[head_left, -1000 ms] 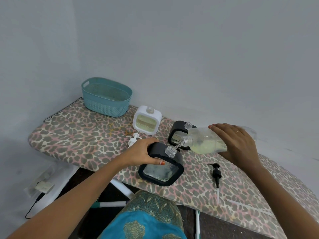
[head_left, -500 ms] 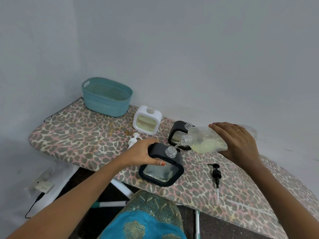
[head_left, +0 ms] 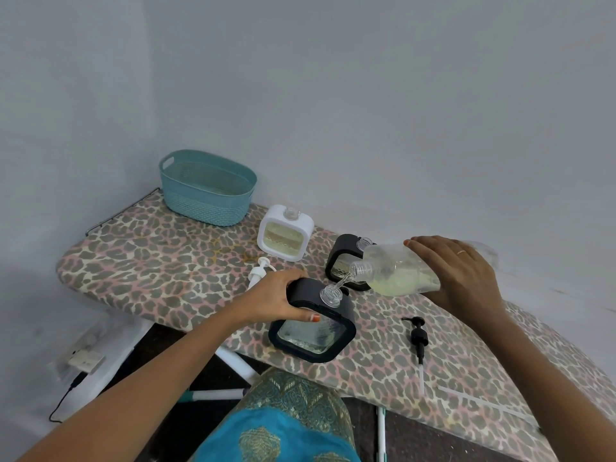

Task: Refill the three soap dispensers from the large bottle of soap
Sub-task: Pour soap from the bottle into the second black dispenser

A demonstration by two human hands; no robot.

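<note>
My left hand (head_left: 279, 299) grips the top left of a black-framed soap dispenser (head_left: 313, 328) standing near the front edge of the ironing board (head_left: 140, 265). My right hand (head_left: 458, 271) holds the large clear soap bottle (head_left: 396, 270), tilted on its side, its neck just above the dispenser's open clear neck. A thin stream of pale yellow soap runs between them. A second black dispenser (head_left: 343, 261) stands behind the bottle, partly hidden. A white dispenser (head_left: 285, 236) with yellowish soap stands further back, open.
A teal basket (head_left: 206, 188) sits at the back left of the board. A white pump head (head_left: 258, 271) lies by my left hand, a black pump (head_left: 418, 338) with its tube lies to the right. The wall is close behind. A power strip (head_left: 83, 356) lies on the floor.
The bottle has tipped a little further and soap now streams into the front dispenser. Both hands have stayed almost in place.
</note>
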